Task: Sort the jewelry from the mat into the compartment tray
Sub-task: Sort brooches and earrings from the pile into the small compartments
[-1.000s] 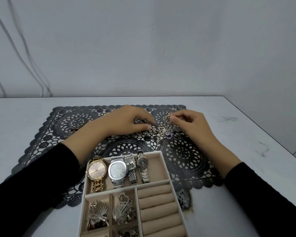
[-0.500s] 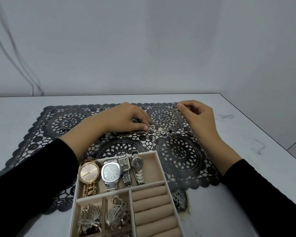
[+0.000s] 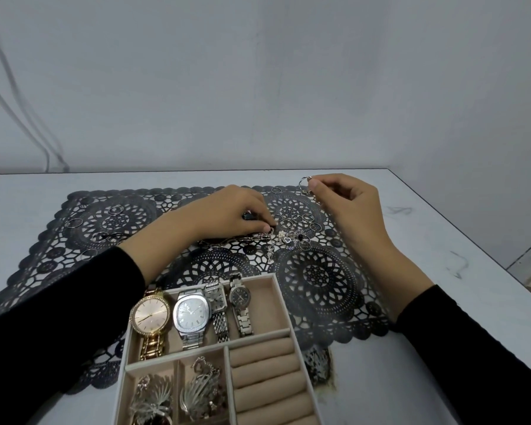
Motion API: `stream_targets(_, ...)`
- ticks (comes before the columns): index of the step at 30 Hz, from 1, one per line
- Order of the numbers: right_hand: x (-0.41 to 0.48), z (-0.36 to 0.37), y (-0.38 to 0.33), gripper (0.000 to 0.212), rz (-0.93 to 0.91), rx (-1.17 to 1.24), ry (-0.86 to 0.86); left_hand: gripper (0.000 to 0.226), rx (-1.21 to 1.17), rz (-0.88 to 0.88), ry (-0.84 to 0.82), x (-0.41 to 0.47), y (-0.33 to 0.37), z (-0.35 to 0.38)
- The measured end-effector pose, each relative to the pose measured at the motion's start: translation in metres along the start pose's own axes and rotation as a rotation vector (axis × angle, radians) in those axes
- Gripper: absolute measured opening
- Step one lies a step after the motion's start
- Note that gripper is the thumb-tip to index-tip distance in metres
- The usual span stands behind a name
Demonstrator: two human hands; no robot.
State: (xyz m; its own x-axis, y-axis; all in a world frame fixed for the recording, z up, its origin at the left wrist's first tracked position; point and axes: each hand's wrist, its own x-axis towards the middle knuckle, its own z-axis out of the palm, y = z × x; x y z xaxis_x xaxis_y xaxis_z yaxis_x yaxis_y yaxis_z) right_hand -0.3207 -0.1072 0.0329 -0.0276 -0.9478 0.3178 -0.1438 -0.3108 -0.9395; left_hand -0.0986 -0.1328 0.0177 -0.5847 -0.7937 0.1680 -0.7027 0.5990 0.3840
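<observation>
As the right hand point(image 3: 347, 207) rose off the mat point(image 3: 319, 280), carried a thin ring point(image 3: 306, 182) up from the cluster of rings point(image 3: 298, 219); likely bound for the tray's point(image 3: 276, 302) empty ring rolls point(image 3: 264, 372). Pinched it between thumb and forefinger, other fingers curled loosely. Kept the left hand point(image 3: 227, 213) low, fingertips closed on a chain bracelet point(image 3: 236, 240) lying on the mat.

Plain grey wall point(image 3: 258, 81) behind white scuffed table point(image 3: 442, 240); cables point(image 3: 28, 127) down left wall.
</observation>
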Motion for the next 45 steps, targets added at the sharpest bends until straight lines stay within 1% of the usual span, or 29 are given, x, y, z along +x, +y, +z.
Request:
stream_targets(5,-0.001,0.003,-0.001,0.012,-0.008,0.021,-0.021,0.011,-0.032,-0.004,-0.009,0.000,-0.002,-0.001)
stream_targets(9,-0.002,0.002,0.001,0.010,-0.011,0.019,-0.029,0.006,-0.013,-0.010,-0.019,0.000,-0.001,0.000)
stream_targets(13,-0.002,0.001,0.002,0.003,-0.024,0.020,-0.042,0.009,-0.001,-0.012,0.033,-0.001,-0.001,0.002)
stream_targets(19,-0.001,0.001,0.006,0.003,-0.026,0.014,-0.046,0.018,-0.013,-0.057,0.077,-0.002,-0.002,0.003)
stream_targets(24,0.000,0.002,0.010,0.002,-0.026,0.012,-0.052,0.016,-0.054,-0.064,0.052,-0.003,-0.003,0.001)
stream_targets(30,0.000,0.002,0.011,0.008,-0.016,0.015,-0.068,0.018,-0.027,-0.071,0.106,-0.003,-0.004,0.001)
stream_targets(34,-0.001,0.003,0.011,0.007,-0.016,0.013,-0.071,0.018,-0.064,-0.087,0.069,-0.005,-0.006,-0.002)
stream_targets(39,-0.002,0.003,0.011,0.003,-0.011,0.010,-0.081,0.009,-0.039,-0.068,0.077,-0.002,-0.006,0.000)
stream_targets(45,-0.004,0.004,0.011,0.006,-0.011,0.009,-0.089,0.008,-0.029,-0.085,0.083,-0.002,-0.005,0.002)
